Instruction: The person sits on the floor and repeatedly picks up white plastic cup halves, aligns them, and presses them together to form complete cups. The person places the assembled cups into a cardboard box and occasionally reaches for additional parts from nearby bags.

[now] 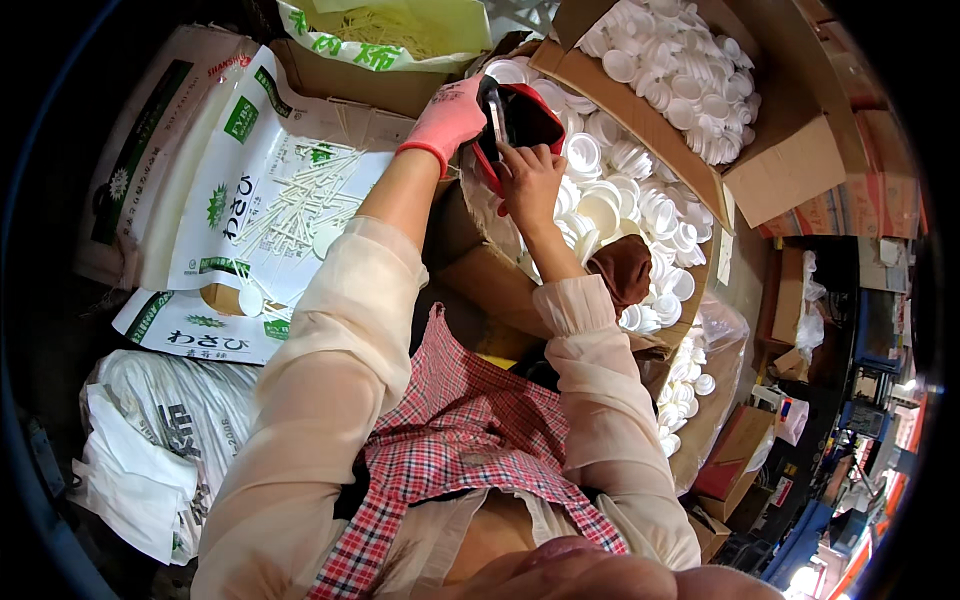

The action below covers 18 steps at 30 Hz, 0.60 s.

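Note:
My left hand (pixel 447 118), in a pink glove with dark finger coating, is closed on the left side of a dark folding case (pixel 530 116) with red edges. A pale, narrow strip runs along the case's inner left part; what it is I cannot make out. My bare right hand (pixel 531 180) grips the lower edge of the case, its fingers bent. Just below and behind the case, white round plastic lids (pixel 600 212) fill a cardboard box. On these lids, right of my right forearm, lies a crumpled brown cloth (pixel 622 270).
An upper-right cardboard box (pixel 790 165) holds more white lids. At left, white sticks (pixel 300 205) lie on a printed white-and-green sack (pixel 215 200). A stuffed white plastic bag (pixel 150 450) sits lower left. An open bag of yellowish sticks (pixel 390 35) stands at the far side.

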Motion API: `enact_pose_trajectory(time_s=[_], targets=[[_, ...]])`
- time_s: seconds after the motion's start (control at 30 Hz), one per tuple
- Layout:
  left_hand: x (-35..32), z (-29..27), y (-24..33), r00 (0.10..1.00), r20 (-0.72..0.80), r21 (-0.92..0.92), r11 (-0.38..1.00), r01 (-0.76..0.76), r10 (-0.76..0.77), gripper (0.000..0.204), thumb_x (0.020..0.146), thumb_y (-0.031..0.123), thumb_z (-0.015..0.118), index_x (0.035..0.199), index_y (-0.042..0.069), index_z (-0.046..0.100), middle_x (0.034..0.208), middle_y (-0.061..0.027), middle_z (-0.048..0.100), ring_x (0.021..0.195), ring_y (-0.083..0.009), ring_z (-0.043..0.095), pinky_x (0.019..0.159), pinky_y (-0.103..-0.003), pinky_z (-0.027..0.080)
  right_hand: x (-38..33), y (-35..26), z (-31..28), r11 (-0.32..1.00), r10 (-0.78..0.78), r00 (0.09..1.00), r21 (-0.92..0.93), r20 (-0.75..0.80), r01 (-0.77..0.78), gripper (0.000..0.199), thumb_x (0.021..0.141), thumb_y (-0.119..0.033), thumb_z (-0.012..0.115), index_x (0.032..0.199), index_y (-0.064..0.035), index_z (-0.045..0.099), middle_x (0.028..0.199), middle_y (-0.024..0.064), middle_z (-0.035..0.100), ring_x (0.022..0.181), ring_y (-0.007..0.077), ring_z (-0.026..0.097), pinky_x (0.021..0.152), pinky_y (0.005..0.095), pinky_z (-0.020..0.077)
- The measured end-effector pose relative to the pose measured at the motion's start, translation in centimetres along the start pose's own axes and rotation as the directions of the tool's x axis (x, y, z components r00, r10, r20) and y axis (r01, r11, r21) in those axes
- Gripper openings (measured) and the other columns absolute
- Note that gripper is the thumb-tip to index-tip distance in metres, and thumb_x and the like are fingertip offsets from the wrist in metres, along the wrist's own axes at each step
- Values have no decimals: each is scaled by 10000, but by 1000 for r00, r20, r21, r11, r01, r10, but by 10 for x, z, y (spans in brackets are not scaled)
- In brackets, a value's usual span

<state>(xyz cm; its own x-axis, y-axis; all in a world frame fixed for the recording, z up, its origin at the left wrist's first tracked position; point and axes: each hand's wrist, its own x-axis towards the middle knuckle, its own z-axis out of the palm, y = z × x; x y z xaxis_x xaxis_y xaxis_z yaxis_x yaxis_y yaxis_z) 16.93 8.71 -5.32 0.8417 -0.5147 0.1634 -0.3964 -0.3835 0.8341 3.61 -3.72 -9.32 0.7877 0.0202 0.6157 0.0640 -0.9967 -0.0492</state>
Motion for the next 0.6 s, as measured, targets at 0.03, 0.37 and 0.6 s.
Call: enact_pose_trajectory(time_s=[0.03,0.37,0.6], targets=[[-1,0,-1,1000,-6,0,1000,5,-5,317,813,90,482,1113,70,583,1101,-222,609,1060,-405,547,899,-433,453,-1,0,0,1000,-10,1000,0,-14,10,311,694,-152,730,1001,-147,678,807,-32,623,814,174,530,767,357,351],[3,5,-8,1000,-8,-39,999,12,-12,453,737,193,647,1168,66,586,1100,-193,630,1057,-351,575,892,-379,460,-6,4,0,998,54,997,-47,63,-51,349,745,-158,707,1091,-132,662,830,-21,635,814,166,541,777,343,346],[6,13,-15,998,-57,-1,999,-33,33,436,753,174,621,1178,84,582,1101,-192,627,1061,-360,566,892,-388,457,-5,9,-1,985,134,989,103,61,-140,379,708,-100,709,1083,-136,663,836,-2,625,820,184,537,780,348,339]])
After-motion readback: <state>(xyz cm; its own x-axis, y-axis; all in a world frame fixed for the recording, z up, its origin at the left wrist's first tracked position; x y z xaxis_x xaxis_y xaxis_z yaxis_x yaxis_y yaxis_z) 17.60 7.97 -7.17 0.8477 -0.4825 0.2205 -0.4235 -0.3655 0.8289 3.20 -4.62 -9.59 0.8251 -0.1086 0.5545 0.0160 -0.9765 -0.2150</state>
